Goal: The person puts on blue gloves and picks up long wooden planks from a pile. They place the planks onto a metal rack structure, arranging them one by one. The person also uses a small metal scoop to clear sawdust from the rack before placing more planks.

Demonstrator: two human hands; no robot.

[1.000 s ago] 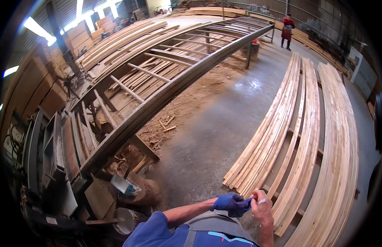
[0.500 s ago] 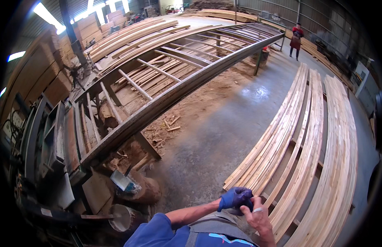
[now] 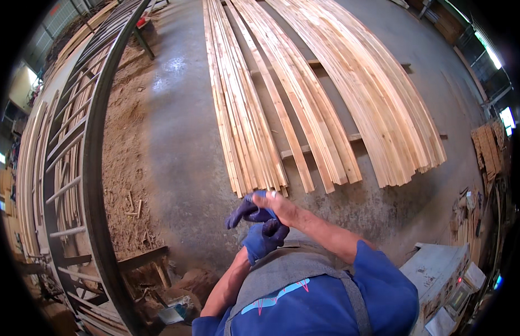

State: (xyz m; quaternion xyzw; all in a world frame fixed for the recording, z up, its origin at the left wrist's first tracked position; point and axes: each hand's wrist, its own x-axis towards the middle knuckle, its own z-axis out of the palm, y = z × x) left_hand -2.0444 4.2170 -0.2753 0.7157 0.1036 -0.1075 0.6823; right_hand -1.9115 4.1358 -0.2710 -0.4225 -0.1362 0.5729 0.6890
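My left hand [image 3: 263,239] wears a blue work glove with a dark purple coating. Its fingers are curled closed just below the right hand, against a second glove of the same kind. That loose purple work glove [image 3: 244,213] sticks out to the left between my hands. My bare right hand [image 3: 278,206], with a white band on one finger, is closed over the upper edge of this glove. Where the two hands meet, the left fingertips and part of the glove are hidden.
Long stacks of pale wooden strips [image 3: 249,123] lie ahead on crosspieces, their near ends just beyond my hands. A long metal roller frame [image 3: 94,145] runs along the left, beside sawdust [image 3: 125,185]. A grey control box [image 3: 439,280] stands at the lower right.
My view has swung right and down, bringing the strips' near ends and control box into sight. The loose glove now shows spread out between my hands, and the right hand has moved over it.
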